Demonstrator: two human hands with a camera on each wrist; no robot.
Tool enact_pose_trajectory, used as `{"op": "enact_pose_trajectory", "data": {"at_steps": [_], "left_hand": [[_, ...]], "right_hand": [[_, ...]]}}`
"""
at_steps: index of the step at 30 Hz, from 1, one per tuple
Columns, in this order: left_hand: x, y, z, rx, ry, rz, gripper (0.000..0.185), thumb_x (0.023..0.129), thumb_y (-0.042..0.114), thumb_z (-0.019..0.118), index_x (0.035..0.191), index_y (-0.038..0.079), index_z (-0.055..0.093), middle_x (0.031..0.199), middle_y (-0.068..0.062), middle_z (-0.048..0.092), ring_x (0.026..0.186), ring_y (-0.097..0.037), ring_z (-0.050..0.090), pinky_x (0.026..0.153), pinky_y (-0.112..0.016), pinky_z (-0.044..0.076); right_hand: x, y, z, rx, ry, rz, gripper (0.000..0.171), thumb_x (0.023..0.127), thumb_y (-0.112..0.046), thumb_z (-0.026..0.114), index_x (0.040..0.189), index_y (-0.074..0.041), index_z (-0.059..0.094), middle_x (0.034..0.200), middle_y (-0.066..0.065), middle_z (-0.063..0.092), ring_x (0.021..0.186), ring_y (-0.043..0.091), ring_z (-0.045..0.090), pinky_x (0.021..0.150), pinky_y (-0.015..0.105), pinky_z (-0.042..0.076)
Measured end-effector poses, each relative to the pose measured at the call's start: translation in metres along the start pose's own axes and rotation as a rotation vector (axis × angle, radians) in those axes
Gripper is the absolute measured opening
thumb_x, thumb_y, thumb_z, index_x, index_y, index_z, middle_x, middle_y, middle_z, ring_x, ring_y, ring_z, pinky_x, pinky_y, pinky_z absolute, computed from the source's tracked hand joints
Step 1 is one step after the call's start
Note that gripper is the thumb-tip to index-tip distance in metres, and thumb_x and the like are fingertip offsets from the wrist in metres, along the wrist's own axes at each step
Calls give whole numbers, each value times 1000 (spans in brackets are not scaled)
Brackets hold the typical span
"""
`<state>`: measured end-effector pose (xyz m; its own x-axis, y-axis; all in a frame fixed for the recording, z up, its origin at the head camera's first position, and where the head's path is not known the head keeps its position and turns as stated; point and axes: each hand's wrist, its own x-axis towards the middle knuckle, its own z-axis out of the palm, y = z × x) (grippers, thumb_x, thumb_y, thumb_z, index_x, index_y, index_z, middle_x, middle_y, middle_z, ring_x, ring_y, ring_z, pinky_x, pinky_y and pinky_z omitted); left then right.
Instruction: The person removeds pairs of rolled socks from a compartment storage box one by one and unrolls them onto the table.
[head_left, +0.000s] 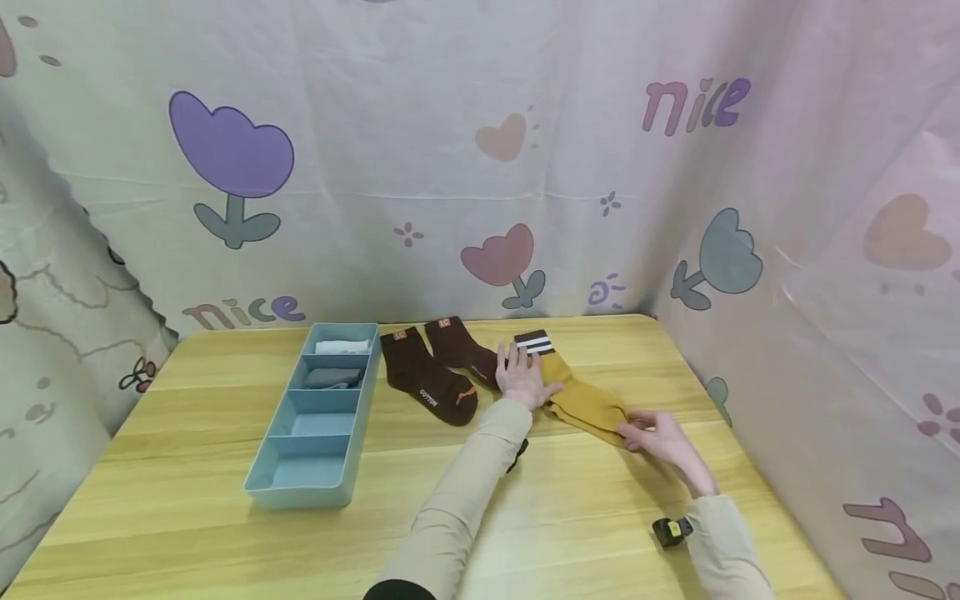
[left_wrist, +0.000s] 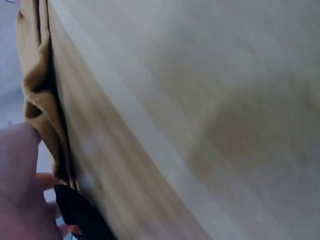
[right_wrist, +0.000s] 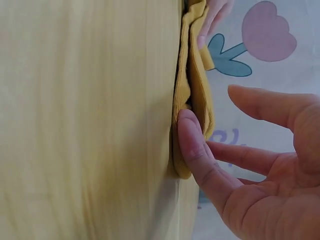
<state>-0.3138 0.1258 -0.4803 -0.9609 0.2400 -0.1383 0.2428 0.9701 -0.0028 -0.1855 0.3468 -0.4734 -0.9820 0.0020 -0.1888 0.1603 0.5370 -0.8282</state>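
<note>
A mustard sock (head_left: pixel 585 402) with a black-and-white striped cuff lies flat on the wooden table (head_left: pixel 187 533), right of centre. My left hand (head_left: pixel 521 377) presses down on its leg part with fingers spread and straight. My right hand (head_left: pixel 652 433) is at the toe end. In the right wrist view the thumb (right_wrist: pixel 192 145) touches the edge of the sock (right_wrist: pixel 197 95) while the other fingers stay straight and apart from it. The left wrist view shows the sock's crumpled edge (left_wrist: pixel 37 100) beside my left hand (left_wrist: pixel 20 190).
Two brown socks (head_left: pixel 427 379) (head_left: pixel 465 350) lie left of the mustard one. A long blue divided tray (head_left: pixel 300 483) stands further left, with a white sock (head_left: pixel 342 346) and a grey sock (head_left: pixel 332 377) in its two far compartments. Flower-print curtains close in the back and sides.
</note>
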Motion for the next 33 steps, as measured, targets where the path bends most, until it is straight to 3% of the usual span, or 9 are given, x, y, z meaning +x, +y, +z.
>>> {"op": "enact_pose_trajectory", "data": {"at_steps": [6, 9, 15, 23, 29, 33], "left_hand": [[7, 2, 5, 4, 185, 55, 61, 96, 66, 46, 144, 28, 53, 148, 1, 50, 149, -21, 34, 130, -43, 10], [8, 0, 6, -15, 219, 80, 47, 99, 58, 48, 133, 28, 62, 136, 3, 57, 143, -20, 40, 129, -43, 11], [8, -10, 7, -45, 169, 84, 42, 105, 48, 41, 139, 28, 59, 144, 3, 52, 146, -22, 35, 129, -46, 9], [9, -18, 5, -77, 80, 53, 51, 106, 50, 38, 153, 30, 42, 157, -5, 38, 153, -25, 25, 129, -46, 3], [10, -20, 9, -204, 117, -12, 51, 101, 54, 48, 145, 28, 48, 150, -15, 42, 147, -33, 30, 129, -45, 7], [9, -19, 11, -228, 163, -10, 50, 100, 52, 53, 141, 24, 53, 149, -16, 46, 146, -35, 34, 129, -46, 12]], "right_hand": [[-1, -4, 1, 18, -27, -48, 59, 100, -14, 60, 136, 27, 39, 113, 35, 64, 84, 23, 73, 75, 26, 61], [-1, -6, 1, 17, -12, -77, 54, 99, -11, 61, 135, 24, 44, 113, 36, 65, 84, 19, 72, 72, 25, 60], [0, -7, 0, -198, 131, -126, 40, 95, -12, 66, 125, 14, 61, 103, 27, 71, 85, 21, 69, 69, 24, 54], [13, -13, 6, -387, 108, -64, 47, 95, -24, 68, 125, 11, 60, 102, 23, 70, 94, 32, 66, 79, 44, 55], [19, -12, 6, -418, 105, -6, 47, 93, -23, 69, 123, 12, 60, 103, 24, 69, 95, 34, 66, 84, 50, 54], [21, -9, 4, -429, 113, 13, 44, 92, -24, 71, 119, 9, 61, 102, 23, 69, 94, 33, 65, 83, 49, 53]]}}
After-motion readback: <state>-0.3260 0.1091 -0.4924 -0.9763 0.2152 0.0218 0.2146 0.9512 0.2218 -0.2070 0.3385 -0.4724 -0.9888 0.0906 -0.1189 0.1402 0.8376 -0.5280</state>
